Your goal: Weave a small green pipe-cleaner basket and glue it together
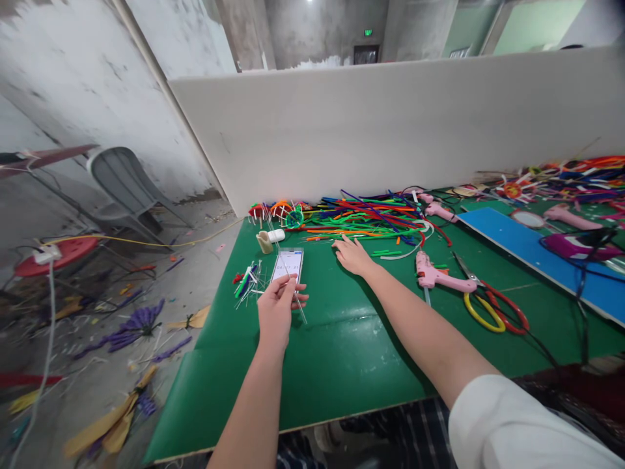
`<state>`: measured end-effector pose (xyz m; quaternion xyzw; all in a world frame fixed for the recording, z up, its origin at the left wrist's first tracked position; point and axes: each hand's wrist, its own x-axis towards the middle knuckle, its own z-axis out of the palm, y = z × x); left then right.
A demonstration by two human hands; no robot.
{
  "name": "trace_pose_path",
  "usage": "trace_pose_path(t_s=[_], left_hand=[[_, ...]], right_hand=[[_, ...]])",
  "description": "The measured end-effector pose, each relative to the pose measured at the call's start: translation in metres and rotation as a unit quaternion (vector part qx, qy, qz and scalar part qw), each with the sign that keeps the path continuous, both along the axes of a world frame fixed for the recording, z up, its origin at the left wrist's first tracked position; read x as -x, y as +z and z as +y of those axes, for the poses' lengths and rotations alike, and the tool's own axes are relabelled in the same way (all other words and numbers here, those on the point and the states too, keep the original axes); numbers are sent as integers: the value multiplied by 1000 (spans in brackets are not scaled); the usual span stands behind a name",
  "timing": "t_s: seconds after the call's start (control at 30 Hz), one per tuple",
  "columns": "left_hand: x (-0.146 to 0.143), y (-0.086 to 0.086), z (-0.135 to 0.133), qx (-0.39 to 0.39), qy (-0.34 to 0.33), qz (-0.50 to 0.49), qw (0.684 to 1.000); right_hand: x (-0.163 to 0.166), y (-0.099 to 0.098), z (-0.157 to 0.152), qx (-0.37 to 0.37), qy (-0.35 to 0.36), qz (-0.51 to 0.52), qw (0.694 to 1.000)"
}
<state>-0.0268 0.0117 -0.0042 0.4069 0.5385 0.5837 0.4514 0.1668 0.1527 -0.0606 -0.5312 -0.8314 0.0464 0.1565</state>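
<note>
We note the left hand with thumb and fingers pinched on thin, straight, pale wire, which slants across a flat phone with a white screen. Right hand palm down, fingers slightly spread, tips at the near edge of a tangled heap of long, multicoloured stems; we cannot tell whether they grip anything. Farther right on the smooth green tabletop, we see a pale-pink glue gun just beside scissors with yellow and red handles.
</note>
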Motion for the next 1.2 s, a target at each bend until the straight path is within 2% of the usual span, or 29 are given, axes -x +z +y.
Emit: trace_pose_path(t_s=[0.2,0.57,0.8,1.2], left_hand=[[-1,-1,0,12,-30,23,999],[-7,0,-1,41,-77,60,994],[-9,0,-2,48,-90,76,992],[-9,-1,-1,52,-102,92,989]], right_hand=[[0,4,-1,-25,5,3,1000],[-2,-6,4,-45,-26,-11,999],[-2,5,1,-50,-10,-44,998],[6,20,-13,10,-1,-84,996]])
